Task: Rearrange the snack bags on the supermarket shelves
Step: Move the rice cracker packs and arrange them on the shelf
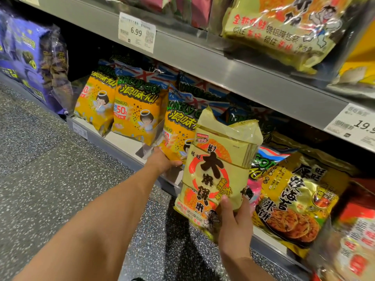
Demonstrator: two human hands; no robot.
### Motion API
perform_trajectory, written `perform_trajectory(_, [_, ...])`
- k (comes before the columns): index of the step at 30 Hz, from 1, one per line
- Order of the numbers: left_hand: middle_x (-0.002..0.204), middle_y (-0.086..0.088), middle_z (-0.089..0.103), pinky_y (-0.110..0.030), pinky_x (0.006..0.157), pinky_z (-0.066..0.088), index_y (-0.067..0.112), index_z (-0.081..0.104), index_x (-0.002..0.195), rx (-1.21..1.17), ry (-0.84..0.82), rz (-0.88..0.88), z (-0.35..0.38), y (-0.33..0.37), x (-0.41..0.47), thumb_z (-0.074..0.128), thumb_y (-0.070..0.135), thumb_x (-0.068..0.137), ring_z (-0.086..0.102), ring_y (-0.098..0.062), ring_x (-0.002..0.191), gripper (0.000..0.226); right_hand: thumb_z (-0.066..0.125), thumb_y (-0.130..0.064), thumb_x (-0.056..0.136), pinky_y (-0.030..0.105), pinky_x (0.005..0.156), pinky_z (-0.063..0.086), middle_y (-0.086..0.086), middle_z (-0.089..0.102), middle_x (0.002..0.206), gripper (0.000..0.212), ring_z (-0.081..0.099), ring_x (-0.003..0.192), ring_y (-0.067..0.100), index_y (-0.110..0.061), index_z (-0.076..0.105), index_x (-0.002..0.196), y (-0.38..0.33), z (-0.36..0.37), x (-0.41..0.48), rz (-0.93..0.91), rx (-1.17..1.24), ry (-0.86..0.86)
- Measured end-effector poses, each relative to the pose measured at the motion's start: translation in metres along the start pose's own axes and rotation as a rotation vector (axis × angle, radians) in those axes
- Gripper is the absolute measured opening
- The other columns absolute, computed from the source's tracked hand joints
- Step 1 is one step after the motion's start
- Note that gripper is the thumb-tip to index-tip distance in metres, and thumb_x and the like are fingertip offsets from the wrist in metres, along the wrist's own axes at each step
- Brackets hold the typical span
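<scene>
A shopper's right hand (235,222) clamped the lower corner of a pale yellow rice-cracker bag (219,171), thumb across its face and fingers wrapped behind, holding it upright just in front of the lower shelf's edge (125,157). The left hand (162,162) reached beneath an orange snack bag (178,134); it touched the pack's underside, but how firmly it closed could not be told. With one corner bearing the whole bag, the slick film looked liable to slide or tip forward toward the speckled floor (50,159). The leaning orange packs to the left (136,114) stood loosely and appeared easy to topple if nudged. Bare shelf showed below and between them, the likeliest room for a bag. To the right, a gold seaweed-cracker pack (298,201) crowded the shelf, and the upper shelf lip (233,78) with its 6.99 price tag (137,32) hung low, leaving little headroom.
</scene>
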State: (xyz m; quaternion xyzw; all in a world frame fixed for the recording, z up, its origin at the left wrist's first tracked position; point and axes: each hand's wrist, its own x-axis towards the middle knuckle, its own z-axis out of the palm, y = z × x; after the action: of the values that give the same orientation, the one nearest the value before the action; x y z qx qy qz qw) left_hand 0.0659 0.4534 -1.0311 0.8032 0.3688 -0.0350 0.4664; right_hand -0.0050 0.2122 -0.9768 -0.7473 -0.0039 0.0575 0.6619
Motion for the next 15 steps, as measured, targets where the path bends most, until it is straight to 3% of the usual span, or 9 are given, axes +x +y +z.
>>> perform_trajectory(3, [0.137, -0.019, 0.041, -0.046, 0.092, 0.044, 0.009, 0.021, 0.144, 0.109, 0.173, 0.080, 0.004, 0.012, -0.028, 0.077, 0.038, 0.072, 0.049, -0.038, 0.118, 0.096, 0.053, -0.032, 0.095, 0.033, 0.067, 0.045, -0.003, 0.060, 0.079, 0.008, 0.055, 0.072, 0.015, -0.025, 0.052, 0.093, -0.003, 0.003, 0.000, -0.008, 0.026, 0.009])
perform_trajectory(6, [0.136, -0.019, 0.034, -0.044, 0.088, 0.043, 0.016, 0.018, 0.146, 0.106, 0.339, 0.255, 0.012, 0.011, -0.053, 0.069, 0.022, 0.082, 0.048, -0.039, 0.115, 0.082, 0.051, -0.024, 0.096, 0.033, 0.057, 0.034, -0.001, 0.042, 0.063, 0.007, 0.038, 0.059, 0.017, -0.021, 0.048, 0.090, -0.002, 0.008, 0.000, 0.036, 0.041, -0.004])
perform_trajectory(9, [0.139, -0.018, 0.037, -0.045, 0.086, 0.047, 0.025, 0.017, 0.148, 0.114, 0.268, 0.437, 0.020, 0.011, -0.063, 0.053, 0.012, 0.090, 0.051, -0.037, 0.114, 0.069, 0.054, -0.036, 0.092, 0.037, 0.067, 0.033, 0.000, 0.039, 0.067, 0.017, 0.038, 0.068, 0.016, -0.021, 0.047, 0.092, 0.000, 0.012, 0.000, 0.039, 0.035, 0.007])
perform_trajectory(11, [0.140, -0.020, 0.038, -0.044, 0.085, 0.046, 0.028, 0.015, 0.149, 0.116, 0.211, 0.481, 0.021, 0.016, -0.062, 0.046, 0.005, 0.092, 0.051, -0.038, 0.114, 0.069, 0.057, -0.050, 0.084, 0.036, 0.072, 0.034, -0.008, 0.043, 0.073, 0.043, 0.041, 0.077, 0.013, -0.015, 0.049, 0.107, -0.001, 0.012, 0.000, 0.031, 0.070, 0.023])
perform_trajectory(12, [0.140, -0.020, 0.038, -0.043, 0.087, 0.044, 0.027, 0.014, 0.149, 0.106, 0.198, 0.494, 0.020, 0.019, -0.062, 0.048, 0.007, 0.092, 0.050, -0.037, 0.116, 0.070, 0.056, -0.052, 0.082, 0.033, 0.071, 0.035, -0.011, 0.044, 0.074, 0.046, 0.041, 0.075, 0.011, -0.015, 0.049, 0.108, -0.003, 0.011, 0.001, 0.022, 0.080, 0.034])
perform_trajectory(15, [0.146, -0.021, 0.031, -0.040, 0.093, 0.040, 0.022, 0.010, 0.150, 0.104, 0.156, 0.526, 0.019, 0.025, -0.056, 0.051, 0.006, 0.091, 0.040, -0.035, 0.128, 0.074, 0.053, -0.030, 0.095, 0.028, 0.060, 0.034, -0.010, 0.046, 0.065, 0.013, 0.040, 0.060, 0.012, -0.021, 0.047, 0.087, -0.006, 0.003, 0.003, -0.003, 0.064, 0.009])
